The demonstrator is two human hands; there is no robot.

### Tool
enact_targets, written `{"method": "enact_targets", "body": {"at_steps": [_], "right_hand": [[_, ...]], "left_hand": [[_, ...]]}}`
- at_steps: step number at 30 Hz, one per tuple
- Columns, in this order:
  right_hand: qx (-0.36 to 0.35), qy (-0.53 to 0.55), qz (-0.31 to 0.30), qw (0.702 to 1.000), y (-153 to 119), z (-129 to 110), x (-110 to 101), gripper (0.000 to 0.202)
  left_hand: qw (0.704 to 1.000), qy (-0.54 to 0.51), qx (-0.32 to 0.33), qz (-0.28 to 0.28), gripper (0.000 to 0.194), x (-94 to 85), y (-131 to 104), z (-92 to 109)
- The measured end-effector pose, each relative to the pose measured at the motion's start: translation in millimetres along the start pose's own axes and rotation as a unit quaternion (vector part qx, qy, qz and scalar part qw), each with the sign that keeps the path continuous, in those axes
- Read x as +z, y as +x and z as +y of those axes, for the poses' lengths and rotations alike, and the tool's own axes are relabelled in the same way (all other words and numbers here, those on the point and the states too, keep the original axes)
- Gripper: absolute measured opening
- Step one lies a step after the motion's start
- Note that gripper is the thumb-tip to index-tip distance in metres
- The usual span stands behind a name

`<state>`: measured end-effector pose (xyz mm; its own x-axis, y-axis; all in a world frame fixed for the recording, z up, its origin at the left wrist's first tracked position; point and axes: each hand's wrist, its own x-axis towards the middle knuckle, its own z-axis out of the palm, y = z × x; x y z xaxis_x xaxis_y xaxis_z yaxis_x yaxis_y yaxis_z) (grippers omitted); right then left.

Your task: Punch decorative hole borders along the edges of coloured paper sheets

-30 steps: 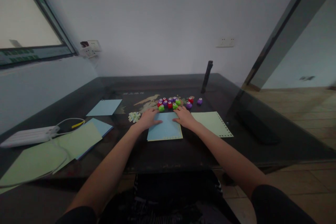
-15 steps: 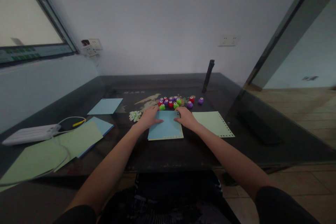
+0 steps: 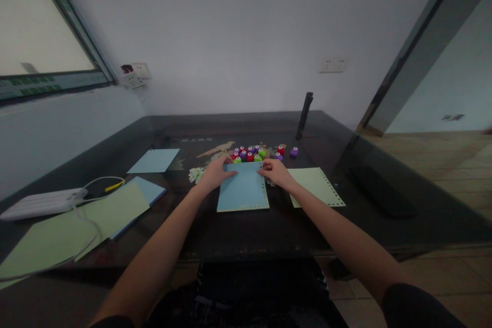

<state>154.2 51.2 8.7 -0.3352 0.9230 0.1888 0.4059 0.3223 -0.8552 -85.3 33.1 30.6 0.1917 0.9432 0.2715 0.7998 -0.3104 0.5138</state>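
Note:
A small stack of blue paper sheets [image 3: 243, 189], with a pale edge showing beneath and punched holes along the right side, is in front of me on the dark table. My left hand [image 3: 216, 173] grips its upper left edge, thumb on top and fingers behind. At the upper right corner, my right hand [image 3: 275, 171] pinches the stack by the holes. Just beyond the far edge sit several red, purple and green eyeball-like toys [image 3: 249, 156], partly hidden by the paper. A pile of small pale pieces [image 3: 196, 175] lies beside my left hand.
To the right lie a pale green punched sheet [image 3: 317, 187] and a flat black object [image 3: 380, 190]. On the left are a blue sheet [image 3: 154, 160], green sheets [image 3: 77, 218] and a white power strip [image 3: 42, 204] with a cable. A black upright object [image 3: 304, 115] stands at the back.
The far edge of the blue stack now looks slightly raised. My right hand has shifted a little right, its fingers drawn into a pinch; my left hand has slid slightly left.

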Motion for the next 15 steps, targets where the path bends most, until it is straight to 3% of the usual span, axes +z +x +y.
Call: {"method": "enact_targets", "body": {"at_steps": [5, 10, 15], "right_hand": [[0.008, 0.117, 0.027, 0.993, 5, 3, -10, 0.016], [0.005, 0.183, 0.082, 0.98, 8, 3, -24, 0.025], [0.007, 0.212, 0.126, 0.969, 9, -2, -38, 0.029]], "left_hand": [[0.99, -0.116, -0.045, 0.06, 0.054, 0.6, 4, -2], [0.946, -0.315, -0.069, -0.033, 0.054, 6.4, 5, -4], [0.941, -0.317, -0.081, -0.09, 0.035, 5.6, 0, 3]]}}
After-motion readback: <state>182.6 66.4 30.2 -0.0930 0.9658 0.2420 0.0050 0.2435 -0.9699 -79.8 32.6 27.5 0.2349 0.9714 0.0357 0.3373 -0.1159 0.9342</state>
